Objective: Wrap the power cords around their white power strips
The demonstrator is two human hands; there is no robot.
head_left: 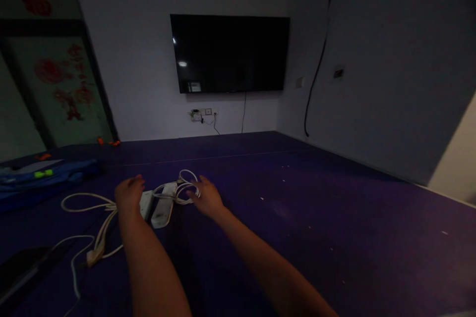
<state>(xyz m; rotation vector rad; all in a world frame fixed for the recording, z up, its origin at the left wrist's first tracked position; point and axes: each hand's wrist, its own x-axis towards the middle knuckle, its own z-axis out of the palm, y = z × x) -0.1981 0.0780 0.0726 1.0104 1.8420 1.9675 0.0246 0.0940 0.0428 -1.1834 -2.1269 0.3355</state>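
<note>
Left white power strip [146, 204] and right white power strip [163, 210] side by side on purple surface [282, 237], between hands. Left hand [129, 195] beside left strip, fingers slightly bent; cannot tell if gripping. Right hand [207, 199] half open, thumb and fingers apart at coiled white cable [181, 200]; hold on it unclear. Plug [97, 253] nearer, left.

The purple floor [282, 237] carries two white power strips [163, 210] side by side, well away from its far edge, with pale cords [99, 242] looped beside them. Blue cloth [70, 172] lies toward the left edge, small orange things [115, 143] by the far edge's left end, white scraps [262, 199] toward the right.
</note>
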